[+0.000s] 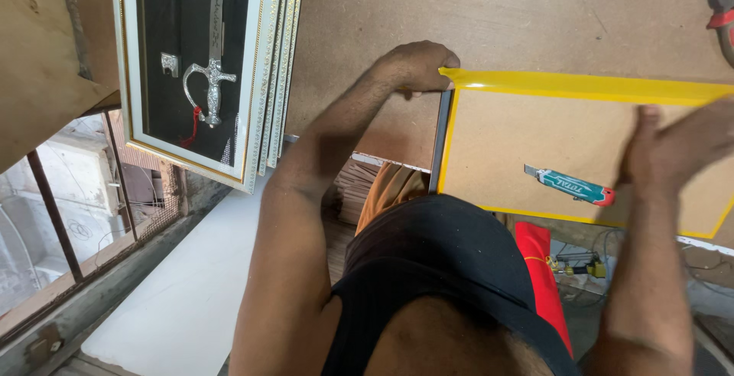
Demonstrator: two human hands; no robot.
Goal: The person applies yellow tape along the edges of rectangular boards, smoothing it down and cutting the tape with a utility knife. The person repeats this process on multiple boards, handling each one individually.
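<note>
Two hands in view, one yellow frame, one utility knife, one framed sword display, one stack of further frames. Left hand at upper centre, fingers curled and clamped over the top left corner of the yellow frame. Right hand at right edge, fingers together and laid flat against the frame's right part; grip there cannot be told. Yellow frame lying on the brown workbench, filling the right half of the picture: glossy yellow border, thin along the lower edge, around a plain tan backing board, with a dark strip down its left side. Utility knife, teal body with a red end, resting on the backing board just left of the right hand. Framed sword display at upper left, black ground, white and gold moulding, with several similar frames stacked just beside it.
</note>
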